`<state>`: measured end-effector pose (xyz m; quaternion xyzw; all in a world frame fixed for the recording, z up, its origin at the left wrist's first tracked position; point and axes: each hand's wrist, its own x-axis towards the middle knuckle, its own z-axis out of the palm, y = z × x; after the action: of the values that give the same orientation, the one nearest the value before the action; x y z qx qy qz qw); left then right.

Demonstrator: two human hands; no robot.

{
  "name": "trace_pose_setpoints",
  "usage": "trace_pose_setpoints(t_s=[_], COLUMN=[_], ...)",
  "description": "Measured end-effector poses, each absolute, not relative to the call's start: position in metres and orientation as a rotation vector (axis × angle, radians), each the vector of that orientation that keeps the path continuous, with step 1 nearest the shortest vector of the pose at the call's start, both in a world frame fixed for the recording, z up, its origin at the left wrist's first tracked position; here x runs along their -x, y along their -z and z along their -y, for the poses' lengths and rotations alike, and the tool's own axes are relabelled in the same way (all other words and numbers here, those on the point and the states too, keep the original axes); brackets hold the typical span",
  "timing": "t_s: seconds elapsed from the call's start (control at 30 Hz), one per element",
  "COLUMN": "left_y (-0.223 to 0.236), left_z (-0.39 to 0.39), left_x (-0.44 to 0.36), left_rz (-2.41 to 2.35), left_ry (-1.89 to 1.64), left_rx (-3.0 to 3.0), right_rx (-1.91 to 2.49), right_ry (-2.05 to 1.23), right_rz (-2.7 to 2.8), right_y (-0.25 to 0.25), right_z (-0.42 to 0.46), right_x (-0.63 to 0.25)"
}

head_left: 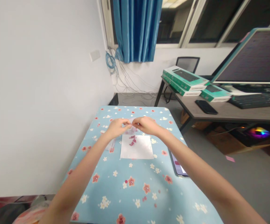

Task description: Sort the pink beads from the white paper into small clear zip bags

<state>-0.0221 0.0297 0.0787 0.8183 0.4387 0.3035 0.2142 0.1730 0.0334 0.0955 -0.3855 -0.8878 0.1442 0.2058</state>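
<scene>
Over the far half of the table, my left hand [118, 127] and my right hand [145, 125] meet almost fingertip to fingertip. Thumb and fingers are pinched together on each hand; what lies between them is too small to make out. A translucent plastic bag [130, 130] with dark red bits shows just below and behind the fingertips; whether the fingers touch it I cannot tell. Nearer to me is a white sheet of paper [138, 151], with several small dark red pieces [133, 141] on its upper left part. Another clear plastic piece [111, 145] lies left of the sheet.
A blue flowered cloth covers the table [116, 193]. By my right forearm lies a tablet [177, 165], partly hidden. White wall stands close on the left. To the right, a desk [205, 113] carries keyboard boxes [183, 79], a phone [206, 106], a keyboard [261, 100] and a monitor [253, 59].
</scene>
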Motion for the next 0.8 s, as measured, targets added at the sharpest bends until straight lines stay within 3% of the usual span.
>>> trace_pose_setpoints(t_s=[0.23, 0.37, 0.63, 0.8], left_y=[-0.083, -0.083, -0.084, -0.077], left_z=[-0.055, -0.059, -0.076, -0.098], left_x=[0.014, 0.013, 0.018, 0.022], left_rz=[-1.331, -1.373, -1.061, -1.102], left_ry=[-0.785, -0.822, -1.062, -1.001], left_rx=[-2.581, -2.56, -2.035, -1.979], right_rx=[1.225, 1.2, 1.001, 1.031], right_ry=[-0.182, -0.23, -0.881, -1.059], right_rz=[2.518, 2.435, 2.165, 1.877], right_y=[-0.102, -0.102, -0.065, -0.04], right_z=[-0.057, -0.064, -0.076, -0.08], right_x=[-0.164, -0.164, -0.183, -0.182])
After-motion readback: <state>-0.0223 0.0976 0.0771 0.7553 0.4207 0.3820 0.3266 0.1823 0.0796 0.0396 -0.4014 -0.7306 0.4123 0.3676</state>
